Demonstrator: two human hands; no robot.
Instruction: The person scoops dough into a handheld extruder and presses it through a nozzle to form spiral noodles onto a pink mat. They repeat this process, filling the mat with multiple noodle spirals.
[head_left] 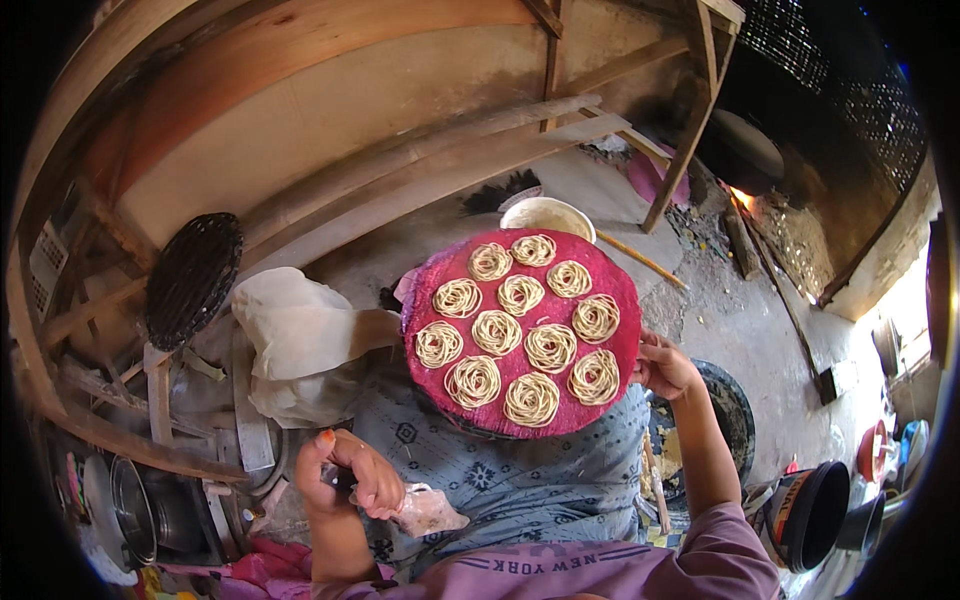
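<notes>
A round tray with a red, cloth-like top (622,275) rests over my lap. On it lie several coiled nests of pale, noodle-like strands (531,399), spaced apart from one another. My right hand (663,367) grips the tray's right edge, its fingers partly hidden at the rim. Lower left, away from the tray, my left hand (350,470) is closed round a clear plastic bag (430,508) with pale, soft stuff inside. The bag's free end points to the right, above my patterned blue-grey cloth (430,465).
Beyond the tray stands a pale bucket (550,216) with a stick beside it. A white sack (295,335) and a dark woven tray (195,280) are at left. Fire (741,197) burns beneath a large pan at far right. A black bucket (812,515) stands lower right.
</notes>
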